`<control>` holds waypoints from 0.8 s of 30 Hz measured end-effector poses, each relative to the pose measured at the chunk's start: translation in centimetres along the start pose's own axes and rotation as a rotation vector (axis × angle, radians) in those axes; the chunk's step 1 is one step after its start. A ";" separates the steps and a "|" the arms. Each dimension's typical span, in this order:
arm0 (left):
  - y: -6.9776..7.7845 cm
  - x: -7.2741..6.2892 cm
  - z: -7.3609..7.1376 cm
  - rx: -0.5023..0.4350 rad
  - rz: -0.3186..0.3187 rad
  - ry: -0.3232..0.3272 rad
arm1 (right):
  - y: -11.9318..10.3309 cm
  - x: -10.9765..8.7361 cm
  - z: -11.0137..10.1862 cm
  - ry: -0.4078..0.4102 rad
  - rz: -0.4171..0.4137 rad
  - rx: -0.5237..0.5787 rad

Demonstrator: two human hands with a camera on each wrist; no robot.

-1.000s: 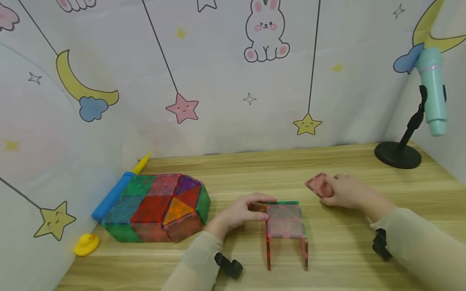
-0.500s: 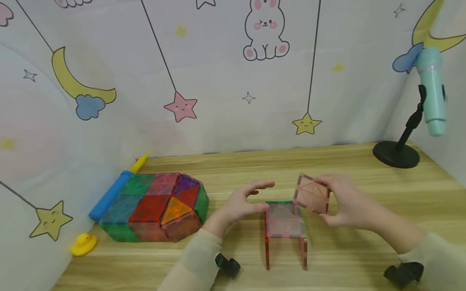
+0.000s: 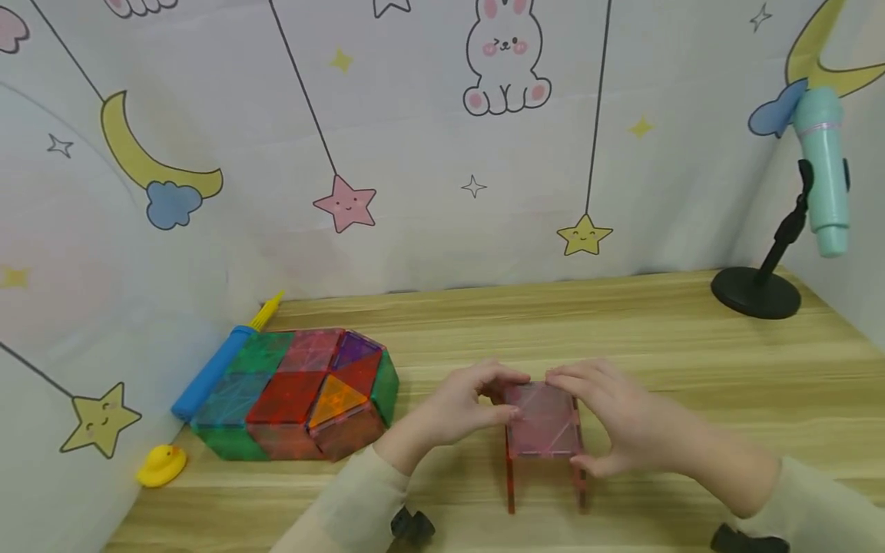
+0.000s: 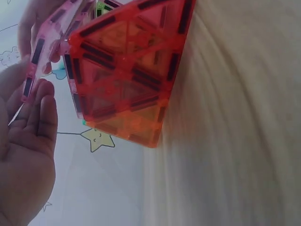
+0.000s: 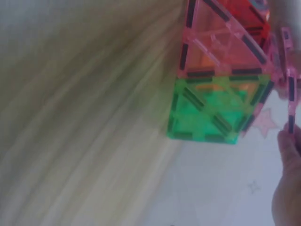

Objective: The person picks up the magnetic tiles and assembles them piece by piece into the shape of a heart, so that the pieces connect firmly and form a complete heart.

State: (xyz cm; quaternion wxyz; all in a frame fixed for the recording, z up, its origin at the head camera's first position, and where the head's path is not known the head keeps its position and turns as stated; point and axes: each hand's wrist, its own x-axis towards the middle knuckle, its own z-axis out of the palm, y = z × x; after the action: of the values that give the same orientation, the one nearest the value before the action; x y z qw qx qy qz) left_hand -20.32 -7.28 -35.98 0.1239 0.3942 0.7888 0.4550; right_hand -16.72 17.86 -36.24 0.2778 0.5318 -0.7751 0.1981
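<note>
A small open-fronted structure of translucent magnetic tiles stands mid-table, its red side tiles [image 3: 510, 484] upright. Over its top lies a square pink magnetic tile [image 3: 542, 421]; both wrist views show this tile [image 4: 40, 52] tilted, with a gap from the structure along part of it. My left hand [image 3: 459, 408] pinches the tile's left side between thumb and fingers. Gripping its right side is my right hand [image 3: 632, 424], fingers at the back corner and thumb near the front. A green tile [image 5: 211, 113] shows low on the structure in the right wrist view.
A larger block of coloured magnetic tiles [image 3: 290, 395] sits at the left, beside a blue tube with a yellow tip [image 3: 221, 365]. A yellow toy duck [image 3: 162, 465] is near the left edge. At the back right stands a mint microphone [image 3: 823, 177] on a black stand [image 3: 756, 293].
My right hand has brought the pink tile leftward from the table's right side and onto the structure's top. My left hand has closed in from the structure's left edge onto that tile.
</note>
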 end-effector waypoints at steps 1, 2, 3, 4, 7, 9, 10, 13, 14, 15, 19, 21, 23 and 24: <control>0.0 -0.1 0.2 -0.032 -0.024 0.019 | -0.1 -0.1 0.1 0.008 0.001 0.010; 0.0 -0.1 0.3 -0.050 -0.041 0.040 | -0.2 -0.2 0.2 0.016 0.011 0.025; 0.0 -0.2 0.5 -0.069 -0.044 0.055 | -0.4 -0.3 0.2 0.018 0.035 0.045; 0.0 -0.3 0.7 -0.073 -0.043 0.065 | -0.5 -0.4 0.2 0.024 0.061 0.067; 0.1 -0.5 1.1 -0.006 0.031 0.069 | -0.8 -0.8 0.1 0.025 0.163 0.170; 0.0 -0.7 1.3 0.087 0.129 0.062 | -1.0 -1.0 0.0 0.020 0.214 0.229; 0.0 -0.8 1.4 0.133 0.177 0.060 | -1.1 -1.2 0.0 0.015 0.230 0.250; -0.2 -1.1 1.7 0.255 0.309 0.060 | -1.3 -1.5 0.3 -0.002 0.227 0.275; -0.3 -1.2 1.8 0.288 0.341 0.061 | -1.5 -1.6 0.4 -0.001 0.212 0.269; -0.3 -1.3 1.9 0.320 0.363 0.064 | -1.6 -1.7 0.6 0.005 0.190 0.260; -0.6 -1.6 2.2 0.473 0.409 0.061 | -2.0 -2.1 1.2 0.029 0.138 0.209; -0.7 -1.7 2.3 0.518 0.408 0.039 | -2.1 -2.3 1.4 0.042 0.128 0.197; -0.8 -1.7 2.2 0.524 0.388 0.000 | -2.2 -2.5 1.5 0.042 0.144 0.193; -0.8 -1.7 2.1 0.527 0.371 -0.022 | -2.3 -2.6 1.5 0.046 0.148 0.206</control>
State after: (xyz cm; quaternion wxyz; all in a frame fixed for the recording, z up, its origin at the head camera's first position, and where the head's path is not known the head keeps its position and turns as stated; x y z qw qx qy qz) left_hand -18.40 -7.46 -38.13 -0.0590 0.5545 0.7929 0.2458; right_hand -14.20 18.02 -39.05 0.2244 0.4943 -0.7811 0.3087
